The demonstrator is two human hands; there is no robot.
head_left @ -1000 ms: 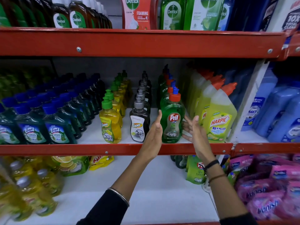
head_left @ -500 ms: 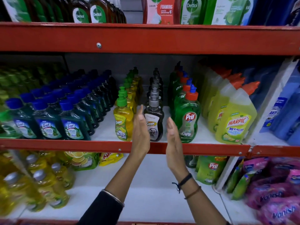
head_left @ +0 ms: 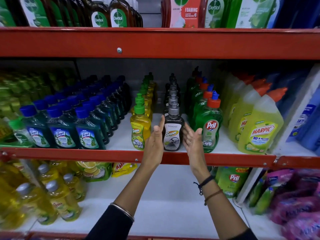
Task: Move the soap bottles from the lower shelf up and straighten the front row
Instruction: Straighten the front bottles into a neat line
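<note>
Currently: left hand (head_left: 154, 142) and right hand (head_left: 192, 139), both spread, empty, flanking black bottle (head_left: 173, 134) at frame centre, front row, middle shelf (head_left: 69, 154). Remaining, seemingly: yellow bottles (head_left: 57, 196) lower left, unmoved; straightening unfinished.

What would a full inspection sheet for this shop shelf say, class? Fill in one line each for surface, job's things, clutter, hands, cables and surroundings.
Surface: white middle shelf with a red front rail, stocked in rows.
Job's things: dark Super bottle upright at the front, between the yellow Super bottle and green Pril bottle.
Clutter: yellow pouch lying loose on the lower shelf.
Hands: left hand and right hand open, palms facing, either side of the dark bottle; contact unclear.
Cables: nothing seen.
Surroundings: Dettol bottles above, Harpic bottle to the right.
</note>
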